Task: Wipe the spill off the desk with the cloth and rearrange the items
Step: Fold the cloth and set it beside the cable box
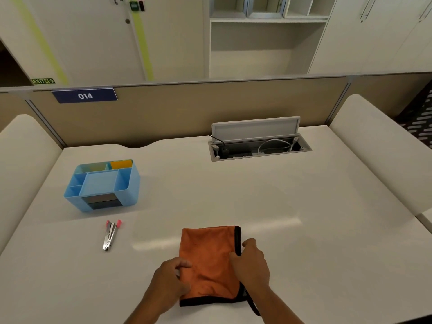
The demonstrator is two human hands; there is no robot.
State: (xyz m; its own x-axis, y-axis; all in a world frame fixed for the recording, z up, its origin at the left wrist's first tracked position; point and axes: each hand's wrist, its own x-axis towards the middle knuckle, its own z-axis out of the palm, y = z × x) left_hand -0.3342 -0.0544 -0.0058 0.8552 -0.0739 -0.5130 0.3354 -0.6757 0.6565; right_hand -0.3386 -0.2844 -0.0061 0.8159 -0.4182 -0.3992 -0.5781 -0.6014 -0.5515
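An orange cloth (209,256) with black trim lies folded on the white desk (292,206), near the front edge. My left hand (171,279) pinches its left edge. My right hand (251,263) grips its right, black-trimmed edge. A silver stapler (110,235) with pink ends lies flat to the left of the cloth. Behind the stapler stands a blue desk organiser (102,184) with several compartments. I see no spill on the desk surface.
An open cable box (259,146) with its lid raised is set into the desk at the back right. A beige partition (187,108) with a "014" label closes the far side. Padded side panels flank the desk.
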